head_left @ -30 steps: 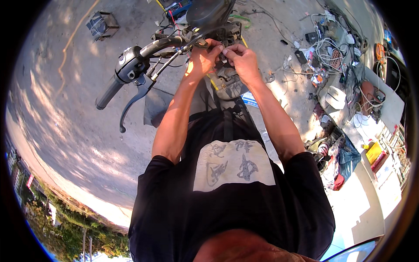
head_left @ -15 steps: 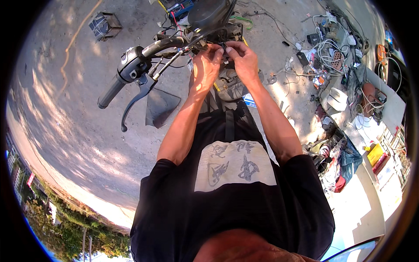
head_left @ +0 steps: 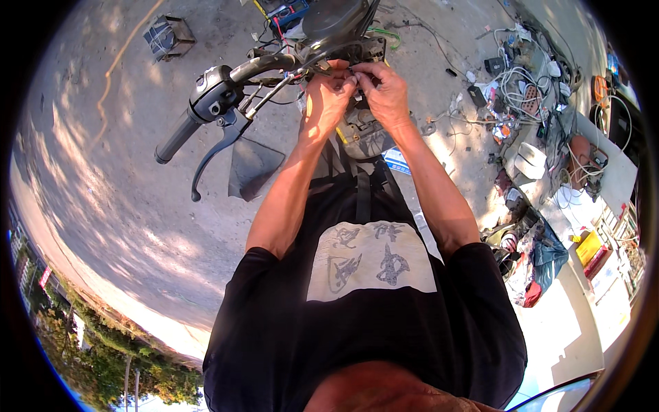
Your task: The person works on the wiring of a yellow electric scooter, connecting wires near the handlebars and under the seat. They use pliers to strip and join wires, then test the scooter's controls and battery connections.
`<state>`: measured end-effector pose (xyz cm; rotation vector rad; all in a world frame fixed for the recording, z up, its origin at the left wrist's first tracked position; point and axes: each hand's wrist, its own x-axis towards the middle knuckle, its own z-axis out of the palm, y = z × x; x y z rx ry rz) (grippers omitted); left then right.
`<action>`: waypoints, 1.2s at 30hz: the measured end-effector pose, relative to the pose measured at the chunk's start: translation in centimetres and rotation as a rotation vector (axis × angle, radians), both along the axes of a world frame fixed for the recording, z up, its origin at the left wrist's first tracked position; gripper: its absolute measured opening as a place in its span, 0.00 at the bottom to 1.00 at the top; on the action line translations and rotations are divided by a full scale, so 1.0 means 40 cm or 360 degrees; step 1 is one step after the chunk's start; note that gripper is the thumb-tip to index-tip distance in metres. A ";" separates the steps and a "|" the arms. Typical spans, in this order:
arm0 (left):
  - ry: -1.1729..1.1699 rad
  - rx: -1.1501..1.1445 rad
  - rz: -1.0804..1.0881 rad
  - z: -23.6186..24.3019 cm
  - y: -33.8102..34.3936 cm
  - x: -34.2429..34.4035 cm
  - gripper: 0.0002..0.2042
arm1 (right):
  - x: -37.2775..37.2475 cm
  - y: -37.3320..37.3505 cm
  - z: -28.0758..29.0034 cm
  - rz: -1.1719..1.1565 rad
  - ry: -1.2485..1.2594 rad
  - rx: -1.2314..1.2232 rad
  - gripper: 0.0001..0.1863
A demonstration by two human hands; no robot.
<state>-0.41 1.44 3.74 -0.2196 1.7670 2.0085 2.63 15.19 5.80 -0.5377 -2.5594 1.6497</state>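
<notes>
Both hands meet at the front of a handlebar vehicle, just right of its bent handlebar [head_left: 264, 66]. My left hand [head_left: 327, 99] has thumb and fingers pinched together, nearly touching the other hand. My right hand [head_left: 386, 95] is pinched from the opposite side. Between the fingertips there seems to be something small and dark, too hidden to name. To the left stick out a black rubber grip [head_left: 180, 139] and a curved hand lever [head_left: 211, 156]. Above the hands is a dark rounded housing [head_left: 336, 19], with thin wires around it.
A blue multimeter [head_left: 290, 11] with a red lead lies beyond the handlebar. A small box-like stool [head_left: 169, 38] stands far left. A dark flat sheet [head_left: 254, 168] lies on the ground below the lever. Tangled white cables [head_left: 515, 75] and scrap spread at right, near a cloth heap [head_left: 542, 247].
My fingers have shifted slightly, and the right hand sits a touch lower and further right. The whole view has moved a little; the pinching goes on at the same spot.
</notes>
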 end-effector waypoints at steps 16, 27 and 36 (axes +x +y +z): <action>-0.0327 0.0056 -0.0017 0.030 -0.012 -0.011 0.07 | -0.029 0.027 -0.022 0.0014 -0.0285 -0.0680 0.22; -0.0468 0.0318 0.0001 0.005 -0.023 -0.020 0.05 | -0.057 0.056 0.009 0.0240 -0.0458 -0.0329 0.18; -0.0546 0.0591 0.0313 -0.004 -0.023 0.010 0.04 | -0.057 0.058 0.009 0.0175 -0.0577 -0.0435 0.19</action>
